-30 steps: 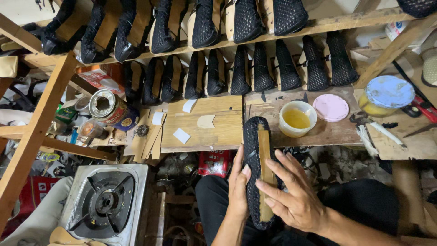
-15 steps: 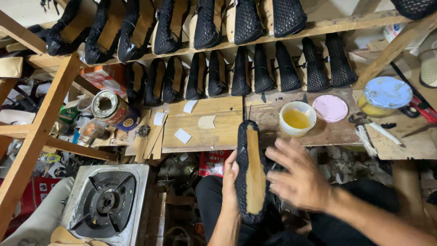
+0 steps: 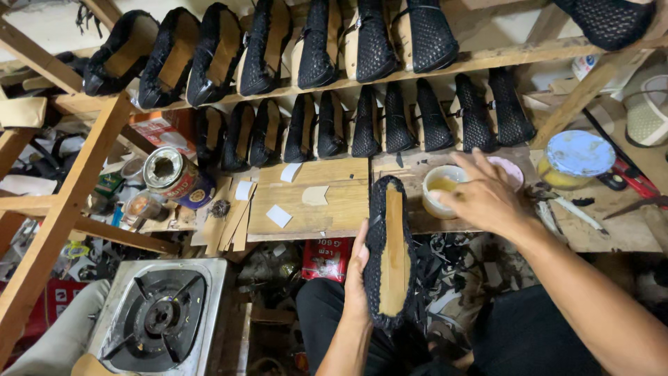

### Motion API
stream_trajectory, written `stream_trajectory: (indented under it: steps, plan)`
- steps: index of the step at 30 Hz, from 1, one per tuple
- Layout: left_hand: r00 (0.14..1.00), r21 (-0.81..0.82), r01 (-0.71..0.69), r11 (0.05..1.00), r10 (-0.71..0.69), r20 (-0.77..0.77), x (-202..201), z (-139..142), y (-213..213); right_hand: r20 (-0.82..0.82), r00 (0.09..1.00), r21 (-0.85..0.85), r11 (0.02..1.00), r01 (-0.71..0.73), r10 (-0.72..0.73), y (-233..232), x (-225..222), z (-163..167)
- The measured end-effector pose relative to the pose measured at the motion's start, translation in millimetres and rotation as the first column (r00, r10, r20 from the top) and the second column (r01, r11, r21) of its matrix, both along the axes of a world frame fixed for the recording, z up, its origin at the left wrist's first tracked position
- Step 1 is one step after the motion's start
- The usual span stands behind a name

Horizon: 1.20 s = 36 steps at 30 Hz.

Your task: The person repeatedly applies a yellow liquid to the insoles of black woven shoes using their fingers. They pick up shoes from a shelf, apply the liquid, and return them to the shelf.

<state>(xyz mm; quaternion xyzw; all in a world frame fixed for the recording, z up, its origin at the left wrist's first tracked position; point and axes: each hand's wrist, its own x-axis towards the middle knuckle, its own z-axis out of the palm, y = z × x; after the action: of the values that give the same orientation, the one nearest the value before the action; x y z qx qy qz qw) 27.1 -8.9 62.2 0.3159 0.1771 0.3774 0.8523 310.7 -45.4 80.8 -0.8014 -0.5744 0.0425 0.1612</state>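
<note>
We held the shoe [image 3: 390, 254] sole-up in our left hand [image 3: 358, 268] below the bench's [image 3: 327, 209] front edge, right hand [image 3: 480, 198], fingers spread, over the glue bowl [image 3: 440, 189]; best dip lightly.

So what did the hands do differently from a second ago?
The right hand let go of the shoe and moved up and away to the bowl of yellow liquid on the bench. The left hand kept holding the shoe, sole side up. The shoes on the shelves stayed put.
</note>
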Motion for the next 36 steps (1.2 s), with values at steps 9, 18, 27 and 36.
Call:
stream_trajectory:
  steps: [9, 18, 27, 36]
  plan:
    - [0.999, 0.188, -0.033, 0.982, 0.035, -0.003, 30, 5, 5, -0.458, 0.793, 0.554, 0.826, -0.099, 0.402, -75, -75, 3]
    - [0.979, 0.459, -0.072, 0.885, 0.151, -0.139, 44, 8, 2, -0.092, 0.91, 0.614, 0.743, -0.267, 0.404, -74, -129, 23]
    - [0.971, 0.444, -0.055, 0.894, 0.151, -0.183, 40, 7, 6, 0.143, 0.893, 0.698, 0.596, -0.397, 0.428, -74, -117, 30]
    - [0.999, 0.245, -0.038, 0.969, 0.037, 0.008, 38, -7, 11, 0.182, 0.858, 0.677, 0.572, -0.463, 0.48, -73, -108, 19]
